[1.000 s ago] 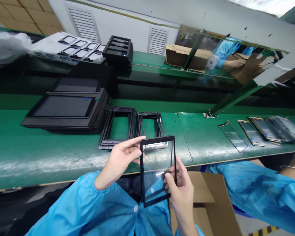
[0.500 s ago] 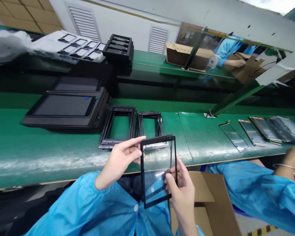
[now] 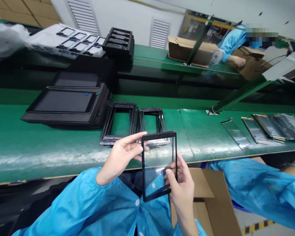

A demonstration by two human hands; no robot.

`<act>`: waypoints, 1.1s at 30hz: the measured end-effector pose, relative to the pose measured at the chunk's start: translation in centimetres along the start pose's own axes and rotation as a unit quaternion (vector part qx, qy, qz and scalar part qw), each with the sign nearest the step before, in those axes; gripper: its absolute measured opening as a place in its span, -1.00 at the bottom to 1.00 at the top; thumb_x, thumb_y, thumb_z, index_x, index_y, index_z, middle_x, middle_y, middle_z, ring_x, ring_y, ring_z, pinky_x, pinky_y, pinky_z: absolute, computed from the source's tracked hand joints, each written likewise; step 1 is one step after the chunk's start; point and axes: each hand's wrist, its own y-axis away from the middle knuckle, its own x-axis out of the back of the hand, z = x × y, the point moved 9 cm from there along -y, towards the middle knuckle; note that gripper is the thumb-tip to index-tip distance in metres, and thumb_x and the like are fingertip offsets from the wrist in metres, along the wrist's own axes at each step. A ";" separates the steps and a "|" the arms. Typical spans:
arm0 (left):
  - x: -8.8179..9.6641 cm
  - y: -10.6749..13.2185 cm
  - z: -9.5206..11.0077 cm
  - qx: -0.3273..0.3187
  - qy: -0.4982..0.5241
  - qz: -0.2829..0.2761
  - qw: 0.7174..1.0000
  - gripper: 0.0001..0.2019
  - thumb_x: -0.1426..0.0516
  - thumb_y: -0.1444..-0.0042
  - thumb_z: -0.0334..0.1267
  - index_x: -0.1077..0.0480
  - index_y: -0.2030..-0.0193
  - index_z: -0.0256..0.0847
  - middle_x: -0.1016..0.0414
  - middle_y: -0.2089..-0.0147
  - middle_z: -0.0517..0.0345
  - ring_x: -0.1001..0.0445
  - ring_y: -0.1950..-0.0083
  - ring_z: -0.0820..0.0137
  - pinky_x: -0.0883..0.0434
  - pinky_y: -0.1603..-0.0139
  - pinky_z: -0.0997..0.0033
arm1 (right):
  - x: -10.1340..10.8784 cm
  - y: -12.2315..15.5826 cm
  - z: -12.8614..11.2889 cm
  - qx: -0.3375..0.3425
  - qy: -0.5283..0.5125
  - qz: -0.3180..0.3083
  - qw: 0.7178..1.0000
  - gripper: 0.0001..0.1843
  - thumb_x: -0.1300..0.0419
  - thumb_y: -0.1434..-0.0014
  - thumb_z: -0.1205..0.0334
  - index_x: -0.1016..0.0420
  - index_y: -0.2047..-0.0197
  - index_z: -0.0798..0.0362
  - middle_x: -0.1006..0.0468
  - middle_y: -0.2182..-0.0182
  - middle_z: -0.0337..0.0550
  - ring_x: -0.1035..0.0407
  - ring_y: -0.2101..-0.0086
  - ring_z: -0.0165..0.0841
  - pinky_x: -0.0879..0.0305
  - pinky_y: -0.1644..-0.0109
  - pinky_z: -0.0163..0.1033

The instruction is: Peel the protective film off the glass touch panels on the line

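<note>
Between my hands, over the front edge of the bench, is a clear touchscreen glass panel [image 3: 158,157] with a black border, held upright and slightly tilted. My left hand [image 3: 121,154] pinches its upper left edge between thumb and fingers. My right hand [image 3: 182,183] grips the lower right edge, thumb on the near face, fingers behind. Just beyond the panel lie two stacks of black rectangular frames, a left stack [image 3: 104,139] and a right stack [image 3: 140,123], the right one partly covered by the panel.
Dark screens lie on a stack of black trays [image 3: 95,119] at left. Several glass panels [image 3: 255,131] rest on the bench at right, near a co-worker's blue sleeve [image 3: 255,193]. A green post [image 3: 236,96] slants up. An open cardboard box [image 3: 218,203] stands below.
The view has shifted slightly, and most things sit a little higher in it. Both hands keep the same hold on the panel. The co-worker's hand at right has moved mostly out of view.
</note>
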 end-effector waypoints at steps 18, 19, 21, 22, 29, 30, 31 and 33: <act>0.3 2.3 2.1 -0.019 -0.143 0.003 0.990 -0.57 -0.48 -0.07 -0.09 -0.72 -0.08 -0.16 -0.77 0.30 -0.08 -0.78 0.29 0.15 -0.65 0.39 0.49 | -0.8 -4.0 -5.7 0.062 -0.018 -0.055 0.996 -0.68 -0.39 -0.28 0.01 -0.72 0.01 0.03 -0.75 0.46 -0.11 -0.67 0.44 -0.18 -0.63 0.20 -0.09; 0.5 2.4 1.9 -0.022 -0.146 0.004 0.989 -0.56 -0.48 -0.08 -0.07 -0.72 -0.08 -0.15 -0.77 0.30 -0.07 -0.77 0.30 0.15 -0.65 0.39 0.48 | -0.9 -3.9 -5.6 0.058 -0.020 -0.049 0.997 -0.69 -0.40 -0.27 0.00 -0.72 0.05 0.03 -0.76 0.44 -0.09 -0.67 0.47 -0.19 -0.63 0.25 -0.12; 1.1 2.4 1.4 -0.022 -0.156 0.002 0.987 -0.55 -0.47 -0.08 -0.04 -0.71 -0.09 -0.14 -0.77 0.30 -0.07 -0.77 0.32 0.15 -0.67 0.37 0.44 | -0.9 -3.7 -5.5 0.054 -0.031 -0.039 0.997 -0.67 -0.42 -0.24 -0.03 -0.72 0.09 0.05 -0.77 0.42 -0.07 -0.66 0.51 -0.20 -0.63 0.33 -0.15; 1.3 2.4 1.1 -0.019 -0.164 -0.002 0.986 -0.54 -0.46 -0.09 -0.03 -0.71 -0.11 -0.14 -0.77 0.31 -0.07 -0.77 0.32 0.14 -0.67 0.36 0.42 | -0.9 -3.6 -5.5 0.055 -0.037 -0.035 0.997 -0.67 -0.43 -0.23 -0.04 -0.72 0.12 0.05 -0.77 0.42 -0.07 -0.66 0.52 -0.20 -0.63 0.35 -0.15; -1.9 2.6 4.4 -0.176 -0.386 -0.070 0.903 -0.58 -0.37 -0.19 -0.11 -0.65 -0.20 0.10 -0.57 -0.36 0.07 -0.53 -0.36 -0.03 -0.51 -0.32 0.14 | -3.8 -2.9 -5.8 0.054 -0.018 -0.110 0.992 -0.64 -0.44 -0.23 -0.07 -0.71 0.10 0.04 -0.78 0.41 -0.09 -0.71 0.45 -0.17 -0.67 0.30 -0.16; -3.0 2.7 4.4 -0.182 -0.419 -0.113 0.882 -0.52 -0.37 -0.19 -0.14 -0.60 -0.27 0.14 -0.58 -0.35 0.10 -0.56 -0.33 -0.02 -0.51 -0.33 0.14 | -4.6 -2.7 -5.7 0.047 -0.016 -0.144 0.988 -0.62 -0.46 -0.20 -0.08 -0.72 0.09 0.03 -0.78 0.42 -0.10 -0.71 0.44 -0.17 -0.68 0.29 -0.16; -3.9 2.7 4.0 -0.168 -0.437 -0.157 0.870 -0.47 -0.35 -0.21 -0.16 -0.55 -0.34 0.16 -0.64 -0.27 0.09 -0.65 -0.22 0.01 -0.56 -0.24 0.17 | -5.1 -2.5 -5.6 0.037 -0.019 -0.175 0.984 -0.59 -0.48 -0.17 -0.11 -0.72 0.08 0.03 -0.78 0.42 -0.11 -0.71 0.44 -0.17 -0.68 0.28 -0.15; -4.6 2.8 2.9 -0.103 -0.423 -0.218 0.873 -0.45 -0.28 -0.29 -0.19 -0.45 -0.42 0.16 -0.76 -0.04 0.10 -0.76 0.11 0.13 -0.66 0.09 0.32 | -5.1 -2.7 -5.4 0.010 -0.025 -0.210 0.977 -0.54 -0.47 -0.17 -0.18 -0.73 0.07 0.03 -0.79 0.39 -0.09 -0.72 0.38 -0.17 -0.67 0.21 -0.13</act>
